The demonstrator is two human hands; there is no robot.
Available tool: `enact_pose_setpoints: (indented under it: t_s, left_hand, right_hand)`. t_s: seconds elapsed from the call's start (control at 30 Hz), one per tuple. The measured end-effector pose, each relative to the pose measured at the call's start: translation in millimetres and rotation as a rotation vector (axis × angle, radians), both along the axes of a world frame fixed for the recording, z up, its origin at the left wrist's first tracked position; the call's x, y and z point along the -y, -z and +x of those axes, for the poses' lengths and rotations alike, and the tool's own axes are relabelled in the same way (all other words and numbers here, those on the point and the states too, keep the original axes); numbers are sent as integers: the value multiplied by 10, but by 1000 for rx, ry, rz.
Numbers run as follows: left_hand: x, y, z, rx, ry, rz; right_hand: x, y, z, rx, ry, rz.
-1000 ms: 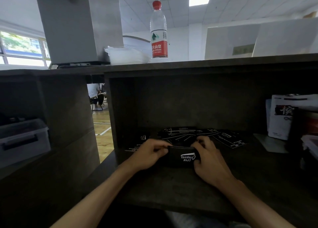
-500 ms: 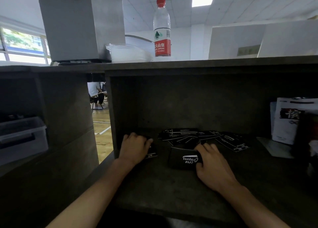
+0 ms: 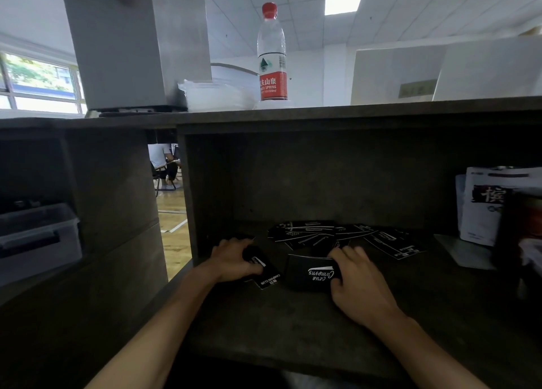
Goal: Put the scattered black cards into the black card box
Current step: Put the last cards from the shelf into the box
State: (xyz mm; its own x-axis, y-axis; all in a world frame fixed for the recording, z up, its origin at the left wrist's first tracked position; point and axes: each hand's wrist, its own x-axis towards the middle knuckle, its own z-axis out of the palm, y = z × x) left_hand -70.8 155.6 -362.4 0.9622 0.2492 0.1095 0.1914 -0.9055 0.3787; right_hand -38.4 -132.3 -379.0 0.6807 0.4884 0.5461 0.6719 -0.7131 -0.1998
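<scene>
A black card box (image 3: 311,272) with white script lettering lies on the dark shelf (image 3: 293,324) in front of me. My right hand (image 3: 356,283) grips its right end. My left hand (image 3: 234,259) sits to the left of the box and holds a small stack of black cards (image 3: 265,270) with white print. Several more black cards (image 3: 337,236) lie fanned out behind the box toward the back of the shelf.
White packets (image 3: 487,206) and a dark container stand at the shelf's right end. A water bottle (image 3: 272,54) and a white plastic bag (image 3: 217,95) sit on the top board. A grey plastic bin (image 3: 35,239) sits in the left compartment.
My left hand left the box, reached to the cards at the far left, and has now drawn a few of them back toward the box. My right hand stays on the box.
</scene>
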Motion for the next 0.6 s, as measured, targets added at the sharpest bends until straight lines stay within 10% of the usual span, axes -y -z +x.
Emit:
enact_pose_setpoints:
  t_s: [0.13,0.33,0.6]
  left_hand:
    - [-28,24,0,77,-36,-253]
    - [280,-135,-155,717,56,-819]
    - [692,1,-150,203,482,-546]
  right_hand:
    - [-2,-1,-1,6,1,-3]
    - [2,1,-11,-15,15,18]
    - [-13,17,5,-21,-3,-44]
